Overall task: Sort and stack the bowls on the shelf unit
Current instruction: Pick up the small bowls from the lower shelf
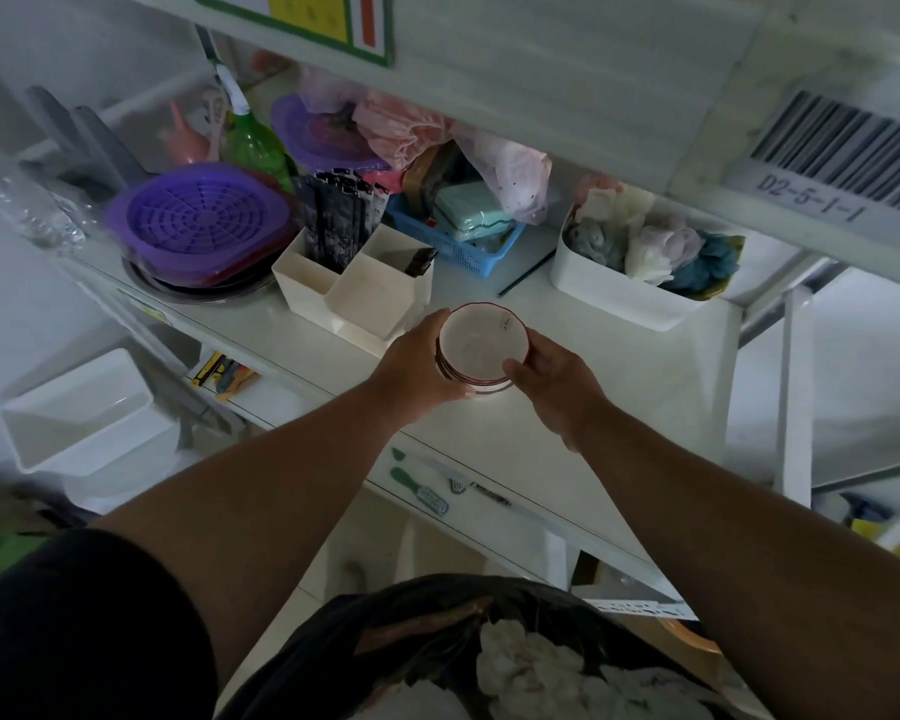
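Dim storage aisle, white shelf unit point(567, 407) in front of me, middle shelf at about waist level, upper shelf overhead carrying a barcode label point(827, 153).

Stack of bowls point(481, 350): small, white inside, dark red rim lines, several nested; exact count unclear. It sits near the shelf's front edge, roughly mid-width, just beside the cream divided organizer point(354, 288) to its left. White bin of bundled cloths point(640, 267) sits toward the back right corner. Purple strainer point(198, 220) on a metal tray at the left end; blue basket point(458, 241) behind the organizer.

Grip: left hand point(417, 371) wraps the stack's left wall, fingers curled round the side, thumb low at the front. Right hand point(546, 376) closes on the right side, thumb hooked over the top rim, fingers underneath or behind, hidden. Both hands partly closed, holding the stack between them. Whether the base rests on the shelf or is lifted, I cannot tell.

Handling, my judgement: looks like glazed ceramic, so stiff, smooth, chippable, and heavy for its size when nested. Best held low on the walls with both palms, not by the top rim alone, or the upper bowl lifts free.

Pose: both forearms reach forward and slightly down, converging; left elbow wide, right wrist bent inward.
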